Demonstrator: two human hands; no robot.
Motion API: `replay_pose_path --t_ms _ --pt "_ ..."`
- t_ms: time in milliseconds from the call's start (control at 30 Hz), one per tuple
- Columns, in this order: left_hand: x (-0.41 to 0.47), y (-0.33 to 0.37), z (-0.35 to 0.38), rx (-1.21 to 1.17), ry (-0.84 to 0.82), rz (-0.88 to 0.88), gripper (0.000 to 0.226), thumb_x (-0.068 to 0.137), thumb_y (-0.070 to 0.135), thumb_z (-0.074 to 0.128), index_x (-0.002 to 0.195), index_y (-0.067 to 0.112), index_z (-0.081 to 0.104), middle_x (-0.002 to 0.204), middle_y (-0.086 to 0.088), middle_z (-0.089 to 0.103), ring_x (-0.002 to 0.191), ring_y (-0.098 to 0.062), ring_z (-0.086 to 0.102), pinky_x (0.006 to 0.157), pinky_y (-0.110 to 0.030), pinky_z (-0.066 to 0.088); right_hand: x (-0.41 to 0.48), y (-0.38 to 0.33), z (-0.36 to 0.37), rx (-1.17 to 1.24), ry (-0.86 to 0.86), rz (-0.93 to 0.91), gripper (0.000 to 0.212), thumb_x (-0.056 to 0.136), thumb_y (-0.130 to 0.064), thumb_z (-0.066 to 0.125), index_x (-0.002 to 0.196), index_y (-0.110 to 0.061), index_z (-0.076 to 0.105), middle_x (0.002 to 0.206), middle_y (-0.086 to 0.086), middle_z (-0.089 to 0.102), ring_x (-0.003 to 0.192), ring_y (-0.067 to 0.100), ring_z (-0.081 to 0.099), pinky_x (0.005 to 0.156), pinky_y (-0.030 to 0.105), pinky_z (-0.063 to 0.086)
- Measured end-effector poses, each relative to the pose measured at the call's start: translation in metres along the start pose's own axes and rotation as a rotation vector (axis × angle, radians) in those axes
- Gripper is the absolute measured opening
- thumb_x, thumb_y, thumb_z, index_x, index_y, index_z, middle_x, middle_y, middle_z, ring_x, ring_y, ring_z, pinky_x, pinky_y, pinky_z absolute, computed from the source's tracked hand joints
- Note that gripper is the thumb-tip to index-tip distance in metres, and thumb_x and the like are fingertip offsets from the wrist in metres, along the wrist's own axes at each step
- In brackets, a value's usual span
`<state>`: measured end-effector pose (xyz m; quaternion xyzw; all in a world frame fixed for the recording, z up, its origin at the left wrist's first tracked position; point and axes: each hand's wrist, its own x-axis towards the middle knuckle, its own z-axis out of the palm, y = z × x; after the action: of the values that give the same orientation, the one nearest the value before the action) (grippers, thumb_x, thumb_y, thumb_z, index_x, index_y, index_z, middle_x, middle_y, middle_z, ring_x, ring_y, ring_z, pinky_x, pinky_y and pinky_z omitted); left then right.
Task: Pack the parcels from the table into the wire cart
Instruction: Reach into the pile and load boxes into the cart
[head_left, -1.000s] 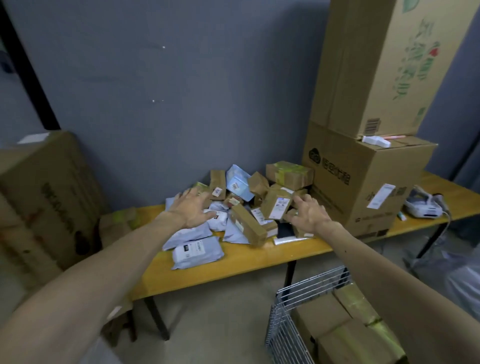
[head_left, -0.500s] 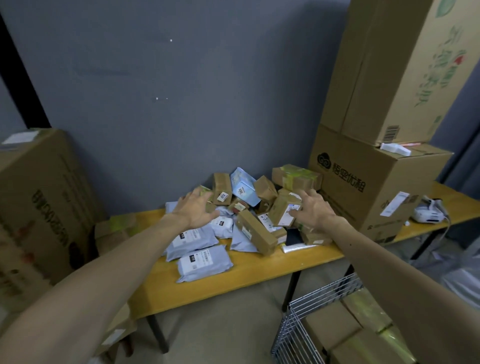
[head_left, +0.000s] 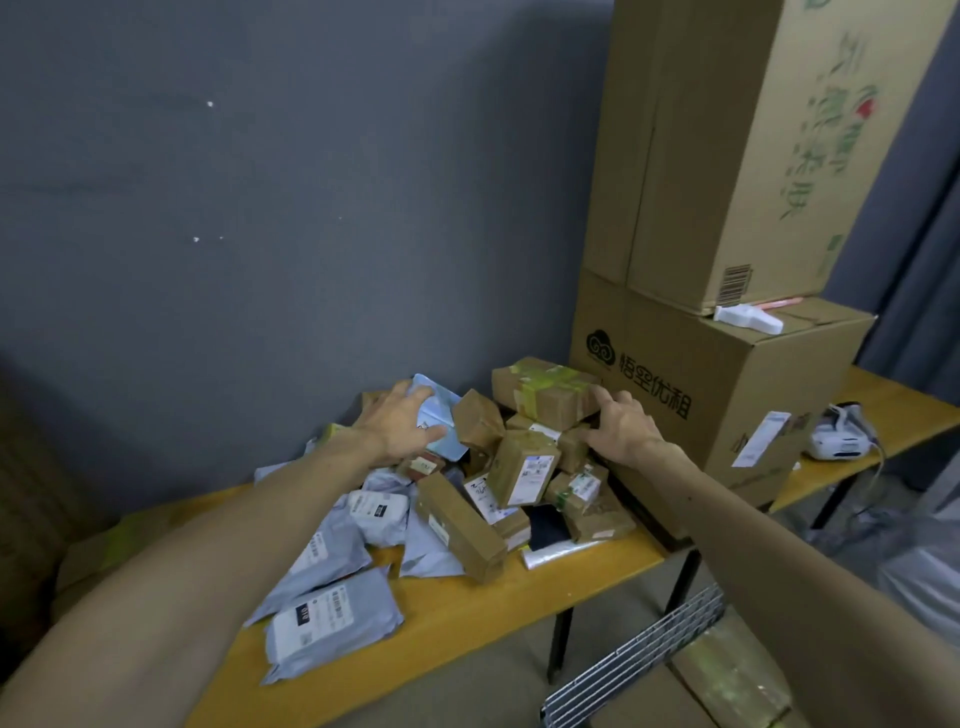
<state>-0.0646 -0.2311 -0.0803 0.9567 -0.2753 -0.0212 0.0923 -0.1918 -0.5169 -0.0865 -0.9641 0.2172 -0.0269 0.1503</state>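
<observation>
Parcels (head_left: 467, 499) heaped on table (head_left: 467, 613) — wire cart (head_left: 644, 670) below, front-right.

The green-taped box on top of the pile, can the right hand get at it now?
Probably yes: the right hand is at the near end of the green-taped box, and nothing lies on top of it.

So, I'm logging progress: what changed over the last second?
Both hands reached farther back: the left hand moved from the grey mailers onto the light blue parcel, the right hand up to the green-taped box. Nothing is lifted yet; the pile stayed put.
</observation>
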Motion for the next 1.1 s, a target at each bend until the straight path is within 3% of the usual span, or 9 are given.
replay_pose_path --t_ms 367,600,867,1000,1100 --pt "0.116 0.045 0.015 0.048 -0.052 0.109 0.072 0.094 0.06 0.051 0.152 0.026 0.028 0.16 -0.01 0.021 0.143 -0.034 0.03 0.114 -0.047 0.029 0.068 0.041 0.004 0.008 -0.017 0.053 0.077 0.095 -0.041 0.055 0.156 -0.019 0.014 0.151 0.02 0.03 0.138 0.038 0.031 0.11 0.05 0.032" --pt "0.196 0.027 0.043 0.01 -0.097 0.156 0.073 0.092 0.058 0.055 0.152 0.026 0.028 0.159 -0.011 0.023 0.14 -0.036 0.034 0.113 -0.049 0.031 0.121 0.045 0.024 -0.029 -0.046 0.131 0.077 0.095 -0.044 0.055 0.156 -0.021 0.014 0.15 0.02 0.031 0.138 0.038 0.032 0.11 0.051 0.032" --pt "0.341 -0.004 0.085 -0.128 -0.202 0.226 0.077 0.089 0.055 0.062 0.153 0.035 0.022 0.163 -0.011 0.012 0.147 -0.034 0.022 0.118 -0.047 0.025 0.213 0.037 0.062 -0.064 -0.096 0.248 0.088 0.095 -0.044 0.055 0.157 -0.031 -0.005 0.154 0.025 0.026 0.141 0.04 0.029 0.112 0.051 0.032" --pt "0.406 -0.015 0.119 -0.174 -0.302 0.249 0.083 0.086 0.055 0.068 0.152 0.04 0.021 0.162 -0.009 0.013 0.144 -0.037 0.026 0.115 -0.048 0.032 0.256 0.028 0.093 -0.033 -0.185 0.308 0.099 0.089 -0.035 0.062 0.156 -0.032 -0.01 0.152 0.028 0.03 0.141 0.04 0.03 0.112 0.051 0.033" --pt "0.445 -0.02 0.143 -0.181 -0.369 0.272 0.09 0.081 0.054 0.072 0.152 0.043 0.018 0.16 -0.011 0.016 0.143 -0.037 0.028 0.114 -0.05 0.031 0.284 0.024 0.12 -0.043 -0.238 0.359 0.108 0.086 -0.039 0.067 0.154 -0.038 -0.017 0.151 0.026 0.032 0.136 0.042 0.036 0.109 0.053 0.036"
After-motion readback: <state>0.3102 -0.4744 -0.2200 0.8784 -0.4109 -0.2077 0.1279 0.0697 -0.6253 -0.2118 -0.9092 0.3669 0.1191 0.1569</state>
